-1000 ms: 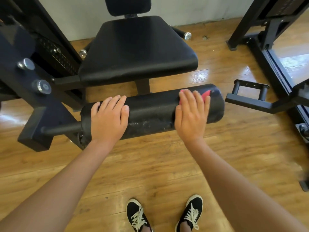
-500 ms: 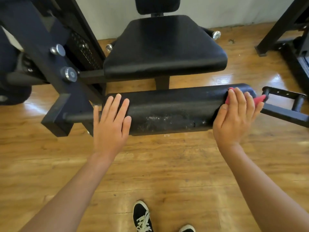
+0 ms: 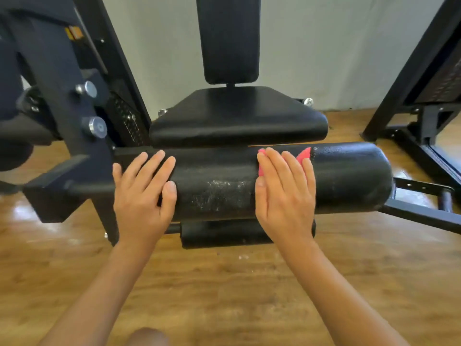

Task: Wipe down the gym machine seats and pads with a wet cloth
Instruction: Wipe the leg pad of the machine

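Note:
A black roller pad point(image 3: 349, 176) lies crosswise in front of me on the leg machine, scuffed white on its front. My left hand point(image 3: 143, 193) rests flat on the pad's left end, fingers straight. My right hand point(image 3: 285, 191) presses a pink cloth point(image 3: 304, 154) flat onto the pad right of its middle; only the cloth's edges show past the fingers. Behind the pad are the black seat point(image 3: 237, 118) and the upright back pad point(image 3: 228, 38).
The machine's dark frame point(image 3: 62, 101) with chrome bolts stands at the left. A footrest bar point(image 3: 424, 211) sticks out at the right, and another machine's frame point(image 3: 409, 78) rises at the far right. Wooden floor point(image 3: 224, 283) lies below.
My right hand has slid the cloth left along the pad from its right end toward the middle. The left hand stays on the left end. The view has tipped up.

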A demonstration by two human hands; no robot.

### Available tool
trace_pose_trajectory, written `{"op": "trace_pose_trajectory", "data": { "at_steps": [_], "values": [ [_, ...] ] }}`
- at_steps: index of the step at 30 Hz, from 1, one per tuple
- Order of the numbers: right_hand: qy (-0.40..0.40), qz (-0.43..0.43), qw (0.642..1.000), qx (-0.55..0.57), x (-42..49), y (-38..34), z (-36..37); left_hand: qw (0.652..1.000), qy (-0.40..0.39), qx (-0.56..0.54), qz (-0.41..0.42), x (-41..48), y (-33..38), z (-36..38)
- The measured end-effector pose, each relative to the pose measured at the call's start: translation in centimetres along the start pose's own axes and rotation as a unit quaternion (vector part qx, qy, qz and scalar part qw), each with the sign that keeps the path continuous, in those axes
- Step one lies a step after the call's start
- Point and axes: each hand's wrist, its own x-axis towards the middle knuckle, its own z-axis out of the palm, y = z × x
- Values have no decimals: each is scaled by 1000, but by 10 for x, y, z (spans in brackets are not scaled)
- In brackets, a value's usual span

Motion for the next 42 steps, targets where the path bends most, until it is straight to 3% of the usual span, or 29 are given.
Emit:
{"op": "trace_pose_trajectory", "data": {
  "at_steps": [2,6,9,14,19,23,26,31,36,42],
  "values": [
    [-9,-16,1000,-10,-4,26,-11,1000,10,-10,-4,-1,-1,0],
    [39,98,994,-40,-6,78,-29,997,49,-37,-53,-9,-1,2],
    [63,137,987,-56,-5,45,-15,980,84,-122,-135,-16,3,10],
    [22,65,998,-14,-5,-74,32,978,79,-148,-128,-19,-2,16],
    [-4,-21,1000,-12,-1,-51,18,977,49,-176,-113,-17,-9,11],
    [53,68,996,-30,-1,-21,11,970,51,-202,-127,-18,-9,12],
    [69,111,991,-30,-1,-54,24,961,64,-231,-140,-17,-8,14],
    [8,28,1000,10,-3,-140,54,933,63,-320,-153,-19,-10,14],
    [-41,-82,996,4,3,-116,45,922,53,-350,-160,-18,-14,15],
    [23,25,999,-18,7,-106,47,926,60,-336,-161,-18,-14,17]
  ]
}}
